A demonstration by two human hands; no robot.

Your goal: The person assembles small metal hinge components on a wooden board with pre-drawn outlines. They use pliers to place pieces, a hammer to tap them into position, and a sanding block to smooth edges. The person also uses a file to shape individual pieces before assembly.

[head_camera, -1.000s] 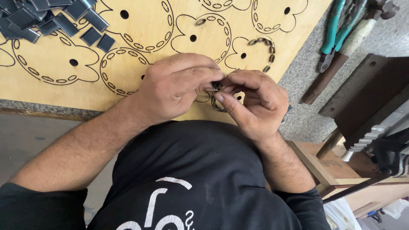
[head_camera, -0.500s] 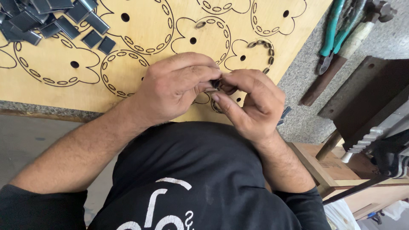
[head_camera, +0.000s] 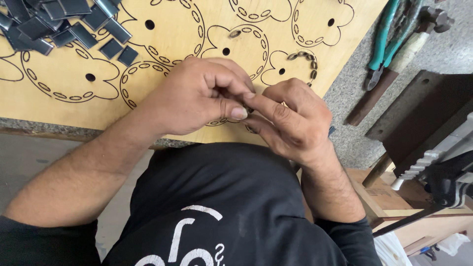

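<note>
Vs. half a sec ago: hands have closed in tighter. The small dark metal piece that showed between the fingertips earlier is now almost fully covered; only a sliver of sth dark peeks out at the thumb tip. Left hand (head_camera: 197,96) has rolled over a bit, thumb now lying flat across the front w/ nail facing the camera. Right hand (head_camera: 290,120) sits about where it was, index finger stretched toward the left thumb. Board and loose parts haven't moved.

Left hand: curled, fingers bunched, thumb pressed vs. the right index finger tip. Right hand: also curled, fingertips pinched in toward the left. Both seem clamped on the small metal piece (head_camera: 249,109), but it's mostly hidden, so which fingers actually bear on it can't be told. Piece sits right at the meeting point of the two hands, above the near edge of the plywood board (head_camera: 64,106), not resting on it as far as visible.

Board: light wood, laser-cut flower outlines w/ rings of oval slots. Some slots in one outline hold small metal links (head_camera: 305,56), beyond the right hand. Pile of dark rectangular metal plates (head_camera: 54,24) top left, well apart from the hands. Teal-handled pliers (head_camera: 387,39) on grey stone surface to the right.
</note>
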